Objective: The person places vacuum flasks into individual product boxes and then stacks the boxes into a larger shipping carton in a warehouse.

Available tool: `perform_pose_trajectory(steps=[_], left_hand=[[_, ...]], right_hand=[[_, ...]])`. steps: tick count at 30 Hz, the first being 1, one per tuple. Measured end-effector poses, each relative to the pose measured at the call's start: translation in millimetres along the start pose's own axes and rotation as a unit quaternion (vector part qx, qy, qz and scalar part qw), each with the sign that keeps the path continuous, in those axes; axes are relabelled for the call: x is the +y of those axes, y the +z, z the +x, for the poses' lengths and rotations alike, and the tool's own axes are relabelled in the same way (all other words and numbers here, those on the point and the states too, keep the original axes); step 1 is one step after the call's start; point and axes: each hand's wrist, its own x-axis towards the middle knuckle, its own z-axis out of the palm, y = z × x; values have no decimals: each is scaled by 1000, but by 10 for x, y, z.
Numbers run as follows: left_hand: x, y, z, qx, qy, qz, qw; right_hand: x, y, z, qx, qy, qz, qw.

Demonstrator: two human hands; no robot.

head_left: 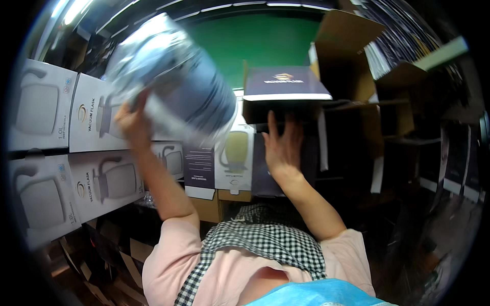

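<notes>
My left hand (133, 122) is closed on a pale blue vacuum flask (191, 86) in a clear plastic bag, raised at the left and blurred by motion. The bag's crumpled end (148, 43) points up and away. To the right, an opened carton (286, 86) with a dark purple flap faces me. My right hand (282, 148) has its fingers stretched out and apart at the carton's dark opening; whether the fingertips touch its inside I cannot tell. Below and left of that hand is a white carton (234, 158) with a printed picture of a jug.
White printed cartons (104, 176) stand stacked two high along the left. Open brown cartons (344, 56) with raised flaps rise at the right, beside dark stacked cardboard (403, 35). A green surface (250, 41) lies at the back. Brown cartons (138, 255) sit low at the left.
</notes>
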Motion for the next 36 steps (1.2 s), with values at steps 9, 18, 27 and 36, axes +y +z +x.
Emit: perform_pose_trajectory(steps=[9, 18, 27, 36], left_hand=[[1141, 489, -839, -104, 10, -181, 978], [966, 1762, -985, 126, 360, -13, 924], [793, 1656, -1218, 11, 277, -21, 960], [965, 1720, -1064, -17, 248, -71, 966]], right_hand=[[94, -73, -124, 0, -97, -33, 995], [-1, -92, -166, 60, -110, -40, 991], [136, -112, -106, 69, -87, -41, 993], [90, -180, -111, 61, -103, -49, 992]])
